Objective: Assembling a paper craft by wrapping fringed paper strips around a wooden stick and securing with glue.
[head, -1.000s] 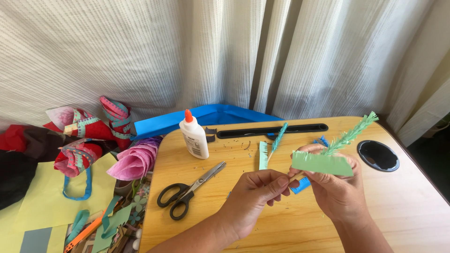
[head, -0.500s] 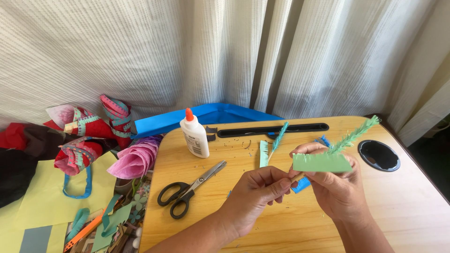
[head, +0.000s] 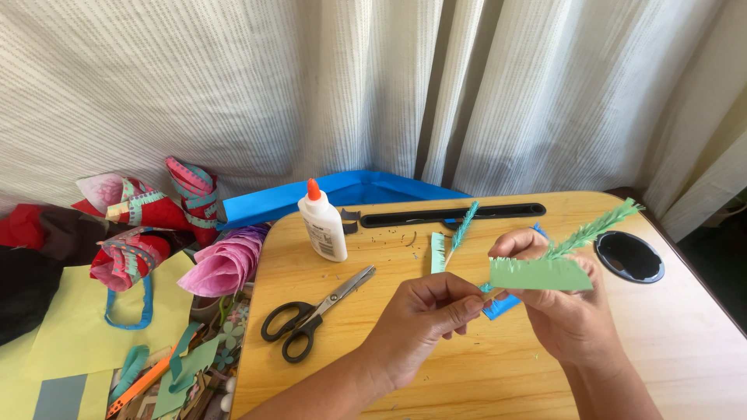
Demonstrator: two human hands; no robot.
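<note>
My right hand (head: 566, 309) holds a green fringed paper strip (head: 540, 274) and a green fringed paper stem (head: 595, 229) that points up to the right. My left hand (head: 426, 317) pinches the strip's left end between thumb and fingers. Both hands hover over a small wooden table (head: 373, 358). A piece of blue paper (head: 500, 306) lies under my hands, mostly hidden.
On the table lie black-handled scissors (head: 311, 314), a white glue bottle with an orange cap (head: 322, 224), a teal fringed stem (head: 462, 231) and a pale fringed strip (head: 438, 253). A round black cup hole (head: 629, 257) and a black slot (head: 453, 215) mark the table. Paper cones and scraps (head: 148, 257) crowd the left.
The hands have stayed nearly in place; the green strip and stem shifted slightly as the fingers adjusted their hold.
</note>
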